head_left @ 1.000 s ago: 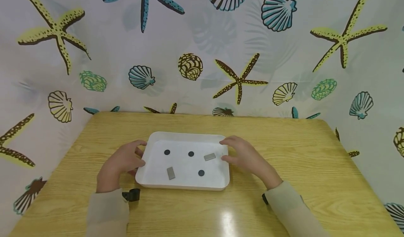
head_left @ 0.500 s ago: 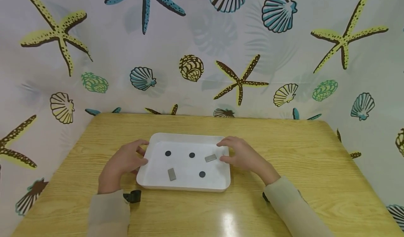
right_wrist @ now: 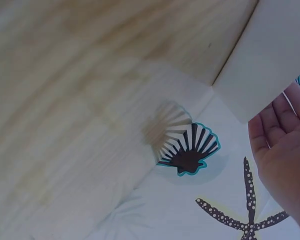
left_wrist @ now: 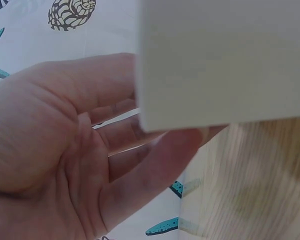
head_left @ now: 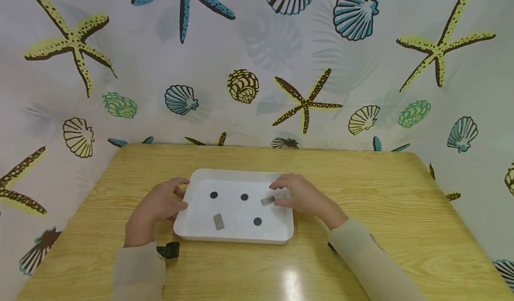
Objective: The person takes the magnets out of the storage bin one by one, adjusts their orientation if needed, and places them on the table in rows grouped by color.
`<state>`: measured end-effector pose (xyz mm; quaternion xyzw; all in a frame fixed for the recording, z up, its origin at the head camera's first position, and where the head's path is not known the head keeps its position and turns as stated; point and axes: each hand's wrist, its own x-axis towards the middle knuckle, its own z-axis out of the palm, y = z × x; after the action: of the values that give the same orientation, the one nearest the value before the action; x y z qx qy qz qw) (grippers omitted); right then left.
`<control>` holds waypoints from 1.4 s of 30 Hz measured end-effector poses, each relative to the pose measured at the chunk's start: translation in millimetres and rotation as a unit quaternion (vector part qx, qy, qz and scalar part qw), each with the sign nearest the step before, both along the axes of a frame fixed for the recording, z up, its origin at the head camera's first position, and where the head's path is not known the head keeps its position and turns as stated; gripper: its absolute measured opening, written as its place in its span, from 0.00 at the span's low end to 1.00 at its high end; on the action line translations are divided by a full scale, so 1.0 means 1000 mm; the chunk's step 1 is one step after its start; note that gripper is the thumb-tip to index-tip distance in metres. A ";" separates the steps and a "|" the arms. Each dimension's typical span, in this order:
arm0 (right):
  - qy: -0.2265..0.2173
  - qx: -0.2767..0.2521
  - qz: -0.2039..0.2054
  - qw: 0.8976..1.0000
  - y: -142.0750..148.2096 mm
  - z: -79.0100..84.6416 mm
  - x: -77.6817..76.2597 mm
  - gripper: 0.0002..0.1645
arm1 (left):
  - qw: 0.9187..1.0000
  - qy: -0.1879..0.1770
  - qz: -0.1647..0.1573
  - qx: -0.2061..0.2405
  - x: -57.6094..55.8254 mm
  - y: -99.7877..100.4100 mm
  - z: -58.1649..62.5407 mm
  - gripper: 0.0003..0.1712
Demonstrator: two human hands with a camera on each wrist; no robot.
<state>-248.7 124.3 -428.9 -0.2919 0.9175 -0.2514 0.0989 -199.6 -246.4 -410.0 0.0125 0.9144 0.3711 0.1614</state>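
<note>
Fingers (head_left: 179, 182) of the left hand (head_left: 160, 200) curl around the white tray (head_left: 234, 171) at its 9 o'clock side. Coming in from 4 o'clock, the right hand (head_left: 301, 194) holds nothing, its fingers parted over the gray block (head_left: 267, 200) at the tray's 3 o'clock; whether the thumb touches it, I cannot tell. Dark discs (head_left: 244, 197) lie at 10, 1 and 4, another block (head_left: 218, 221) near 7. Only the left wrist view shows the thumb against the tray's lower edge. Desk (head_left: 361, 180) extends wider toward 3 than 9.
</note>
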 end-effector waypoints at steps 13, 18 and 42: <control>0.030 0.054 0.032 0.998 -0.018 -0.001 -0.006 0.18 | 1.000 -0.001 0.000 -0.003 0.001 0.000 0.002 0.40; 0.031 0.073 0.026 0.997 -0.019 -0.004 -0.010 0.15 | 1.000 -0.005 0.003 -0.004 0.002 0.001 0.003 0.39; 0.098 0.142 0.046 0.984 -0.024 -0.008 -0.010 0.07 | 1.000 0.000 0.000 -0.012 0.001 0.002 0.003 0.40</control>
<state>-258.9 100.5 -436.8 -0.3397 0.9348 -0.0843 0.0606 -198.3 -244.0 -406.6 0.0107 0.9188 0.3598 0.1618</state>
